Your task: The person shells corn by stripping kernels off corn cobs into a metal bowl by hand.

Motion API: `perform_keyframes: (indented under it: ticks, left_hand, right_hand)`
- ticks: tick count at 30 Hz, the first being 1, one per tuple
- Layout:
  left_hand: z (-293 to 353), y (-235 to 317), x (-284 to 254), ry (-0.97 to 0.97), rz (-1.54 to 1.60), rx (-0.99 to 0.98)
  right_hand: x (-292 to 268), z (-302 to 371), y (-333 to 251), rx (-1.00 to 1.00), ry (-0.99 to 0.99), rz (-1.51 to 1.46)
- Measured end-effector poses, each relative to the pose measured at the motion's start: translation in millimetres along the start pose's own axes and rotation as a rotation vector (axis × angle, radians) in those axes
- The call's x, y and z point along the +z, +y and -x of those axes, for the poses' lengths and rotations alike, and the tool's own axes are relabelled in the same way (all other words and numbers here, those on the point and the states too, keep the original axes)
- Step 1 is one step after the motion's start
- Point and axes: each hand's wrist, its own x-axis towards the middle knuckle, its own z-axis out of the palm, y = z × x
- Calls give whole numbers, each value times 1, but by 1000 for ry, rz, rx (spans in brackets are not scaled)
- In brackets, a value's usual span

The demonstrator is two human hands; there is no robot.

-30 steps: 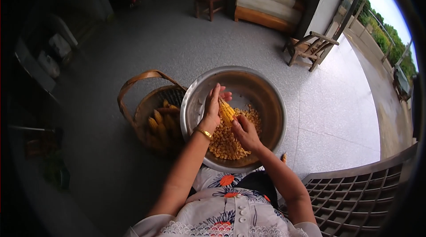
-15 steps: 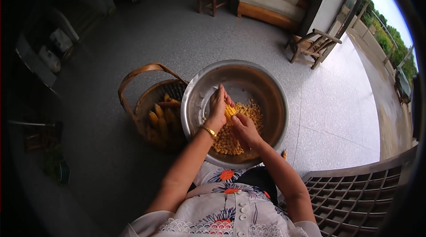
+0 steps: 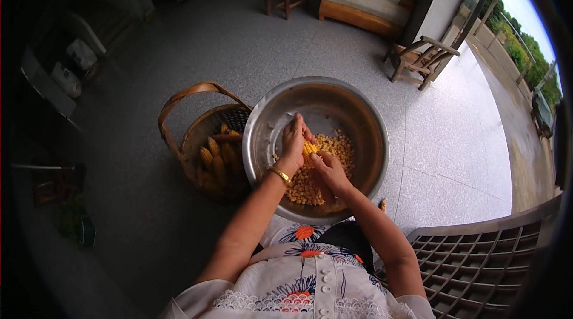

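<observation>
A yellow corn cob [image 3: 309,150] is held between my two hands, over a wide metal basin [image 3: 375,115]. My left hand [image 3: 292,145], with a gold bracelet at its wrist, wraps the cob from the left. From the right, my right hand [image 3: 329,171] grips the same cob, its thumb pressed on the kernels. Loose corn kernels [image 3: 305,189] cover part of the basin's bottom beneath both hands. The lower end of the cob is hidden by my fingers.
Left of the basin stands a wicker basket [image 3: 173,110] with several corn cobs [image 3: 216,161]. A small wooden chair [image 3: 421,62] is by the doorway, and a sofa [image 3: 364,2] lies farther back. A dark metal grille [image 3: 489,265] is at the lower right.
The basin has tilted or shifted very slightly. Both hands keep their hold on the cob, the right thumb moving only a little.
</observation>
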Motion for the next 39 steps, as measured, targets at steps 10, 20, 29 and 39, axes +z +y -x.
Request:
perform_keyframes:
  ticks: [10, 20, 29, 39]
  left_hand:
    - [0, 0, 0, -14, -33, 0]
    - [1, -1, 1, 14, -30, 10]
    - [1, -3, 0, -10, -60, -6]
    - [4, -4, 1, -9, -80, -24]
  right_hand:
    - [-5, 2, -1, 181, 14, -263]
    - [-5, 6, -12, 166, -95, -218]
    - [-3, 4, 1, -194, 83, 400]
    - [-2, 7, -3, -169, 83, 447]
